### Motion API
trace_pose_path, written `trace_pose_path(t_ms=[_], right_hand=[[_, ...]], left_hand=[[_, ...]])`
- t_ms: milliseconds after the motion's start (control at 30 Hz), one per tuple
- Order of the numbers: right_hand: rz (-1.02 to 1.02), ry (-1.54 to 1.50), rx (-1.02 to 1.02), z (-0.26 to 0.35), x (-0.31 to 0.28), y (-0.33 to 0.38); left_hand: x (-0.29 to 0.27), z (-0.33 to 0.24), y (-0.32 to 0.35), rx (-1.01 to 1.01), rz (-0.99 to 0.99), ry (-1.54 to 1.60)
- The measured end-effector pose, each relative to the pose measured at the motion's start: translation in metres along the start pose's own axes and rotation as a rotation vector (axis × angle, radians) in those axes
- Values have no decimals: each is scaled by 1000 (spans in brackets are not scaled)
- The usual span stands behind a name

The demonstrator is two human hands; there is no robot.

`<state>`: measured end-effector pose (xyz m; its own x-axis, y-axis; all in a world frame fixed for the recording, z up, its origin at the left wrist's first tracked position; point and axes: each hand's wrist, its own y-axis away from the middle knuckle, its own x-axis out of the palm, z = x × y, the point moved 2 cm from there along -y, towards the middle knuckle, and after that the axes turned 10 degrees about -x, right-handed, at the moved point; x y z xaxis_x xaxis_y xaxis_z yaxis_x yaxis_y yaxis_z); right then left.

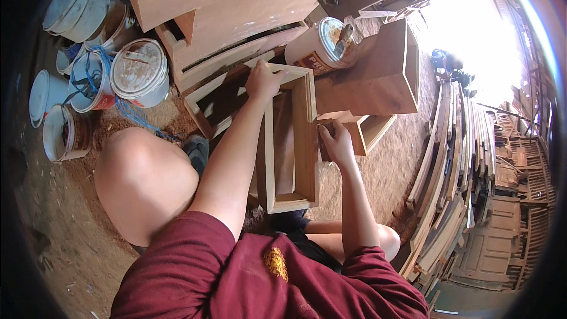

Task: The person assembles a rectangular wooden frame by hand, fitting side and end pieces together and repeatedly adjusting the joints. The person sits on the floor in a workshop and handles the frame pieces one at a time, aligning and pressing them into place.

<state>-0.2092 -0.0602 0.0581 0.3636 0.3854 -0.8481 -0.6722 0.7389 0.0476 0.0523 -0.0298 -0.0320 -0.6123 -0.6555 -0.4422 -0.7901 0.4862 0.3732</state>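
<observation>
Item: my maroon shirt (248, 272), nearest. Left hand (264, 80), fingers clamped on the far rail of an open wooden frame (307, 142) standing upright before my knees; right hand (336, 139), fingers pressing a small sanding block (326, 136) against its outer side. Frame assembled; surface bare, apparently mid-sanding. Tin (322, 47) behind.

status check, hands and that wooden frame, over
Left hand grips far rail of wooden frame. Right hand presses small block on frame's outer side. Open tub just beyond, not blocking.
</observation>
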Motion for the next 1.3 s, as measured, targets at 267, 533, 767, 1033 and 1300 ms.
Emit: trace_pose_path(t_ms=[267,533,767,1033,1300], right_hand=[[-53,341,-55,34,22,20],[92,617,30,53,33,31],[100,661,43,46,33,29],[89,682,-18,44,37,27],[27,723,-146,36,43,-2]], left_hand=[[0,1,-2,-3,16,-4],[-1,2,-5,-16,40,-22],[-3,-2,1,-11,23,-14],[-5,-4,2,-16,47,-16],[-3,0,-1,-1,31,-1]])
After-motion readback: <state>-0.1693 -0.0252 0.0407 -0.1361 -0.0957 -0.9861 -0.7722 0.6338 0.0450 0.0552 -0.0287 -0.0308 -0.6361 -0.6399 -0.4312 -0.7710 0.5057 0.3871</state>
